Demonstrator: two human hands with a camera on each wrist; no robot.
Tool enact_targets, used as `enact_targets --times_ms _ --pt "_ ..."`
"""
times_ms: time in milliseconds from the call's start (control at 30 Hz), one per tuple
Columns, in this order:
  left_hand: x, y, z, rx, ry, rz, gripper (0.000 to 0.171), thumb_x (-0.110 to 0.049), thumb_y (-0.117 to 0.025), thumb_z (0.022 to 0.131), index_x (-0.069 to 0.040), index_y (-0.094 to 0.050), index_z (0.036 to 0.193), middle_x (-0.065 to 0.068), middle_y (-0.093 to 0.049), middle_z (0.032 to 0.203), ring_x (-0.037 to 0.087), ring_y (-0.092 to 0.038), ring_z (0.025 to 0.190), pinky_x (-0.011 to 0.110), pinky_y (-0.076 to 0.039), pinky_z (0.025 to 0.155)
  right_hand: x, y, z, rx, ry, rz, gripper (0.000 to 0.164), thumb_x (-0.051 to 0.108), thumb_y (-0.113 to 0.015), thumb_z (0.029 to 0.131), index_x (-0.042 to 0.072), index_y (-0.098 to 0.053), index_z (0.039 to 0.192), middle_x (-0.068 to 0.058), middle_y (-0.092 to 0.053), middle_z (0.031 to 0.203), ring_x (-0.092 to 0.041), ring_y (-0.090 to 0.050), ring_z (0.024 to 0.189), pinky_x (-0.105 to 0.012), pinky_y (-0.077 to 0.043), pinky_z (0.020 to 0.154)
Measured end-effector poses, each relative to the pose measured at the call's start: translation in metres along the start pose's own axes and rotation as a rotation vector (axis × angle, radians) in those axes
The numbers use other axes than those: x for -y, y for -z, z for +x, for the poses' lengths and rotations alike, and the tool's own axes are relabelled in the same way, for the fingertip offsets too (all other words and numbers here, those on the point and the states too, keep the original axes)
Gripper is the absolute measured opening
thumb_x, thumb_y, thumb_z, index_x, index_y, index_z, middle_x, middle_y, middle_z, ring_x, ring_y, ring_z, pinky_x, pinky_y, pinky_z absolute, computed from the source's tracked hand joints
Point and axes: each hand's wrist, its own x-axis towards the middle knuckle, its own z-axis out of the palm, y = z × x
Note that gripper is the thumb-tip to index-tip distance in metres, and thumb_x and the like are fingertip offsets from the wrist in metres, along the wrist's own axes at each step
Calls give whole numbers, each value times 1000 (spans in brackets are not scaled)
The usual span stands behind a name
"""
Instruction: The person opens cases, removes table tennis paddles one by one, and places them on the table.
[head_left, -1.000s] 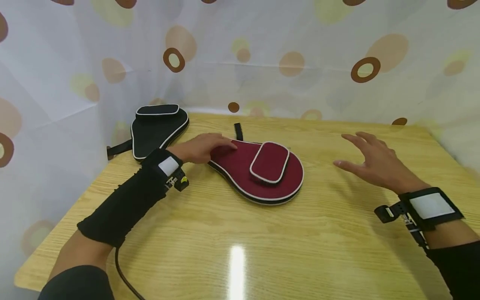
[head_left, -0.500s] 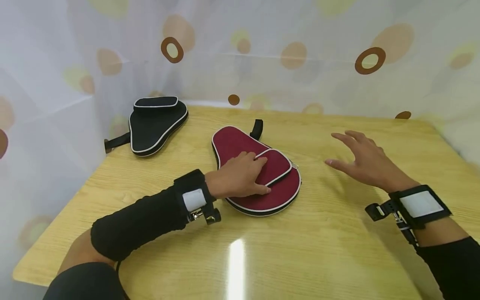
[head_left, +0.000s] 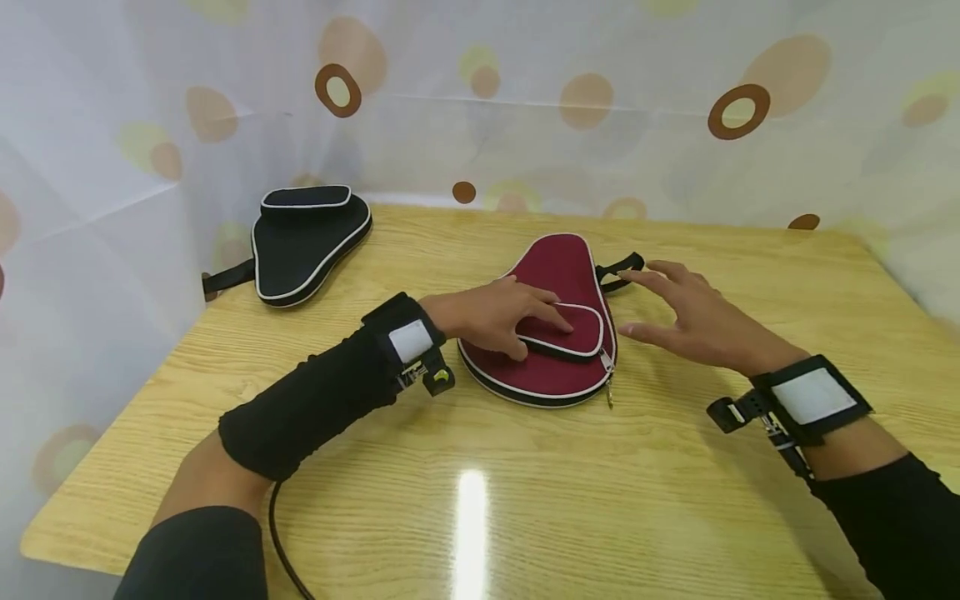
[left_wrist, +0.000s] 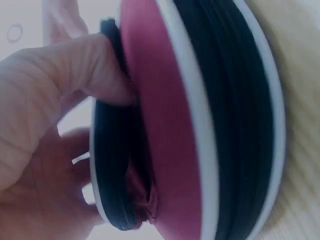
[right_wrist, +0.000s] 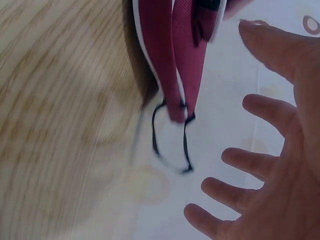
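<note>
A maroon table tennis paddle case with white piping lies on the tabletop, its narrow end pointing away. My left hand holds it by the raised front pocket. In the left wrist view, the thumb bends into the crease beside the pocket, and the other fingers lie across its far side. A zipper pull hangs at the case's right edge. My right hand is beside the case, fingers spread and holding nothing, with fingertips close to the black strap loop.
A black paddle case with white piping lies at the back left, its strap reaching left. A patterned white curtain stands behind the wooden table. A cable trails from the left sleeve.
My left hand has moved from the maroon case's narrow end onto its pocket. The case has turned clockwise, bringing its strap to the right. My right hand has come left toward it.
</note>
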Motion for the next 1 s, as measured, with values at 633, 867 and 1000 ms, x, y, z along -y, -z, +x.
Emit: enact_targets --times_ms 633,867,1000 --pt "-96 -21 1 -143 69 283 22 -15 -54 96 -16 -66 113 -1 -65 99 13 -63 87 28 -53 64 36 -21 44 80 178 -194 64 38 -70 83 9 -51 137 -19 -51 134 -39 -42 127 -60 -24 105" --pt "-102 -42 27 -51 -3 599 23 -17 -52 98 -21 -69 112 -5 -68 101 10 -65 92 26 -53 80 36 -24 44 90 160 -213 67 49 -68 82 10 -55 135 -21 -52 133 -42 -45 124 -62 -26 103" --pt "-98 -51 33 -105 -28 722 24 -13 -51 97 -22 -72 102 -6 -69 94 9 -67 82 24 -55 67 39 -27 47 66 169 -201 65 51 -69 80 10 -59 131 -21 -55 130 -40 -50 119 -59 -31 101"
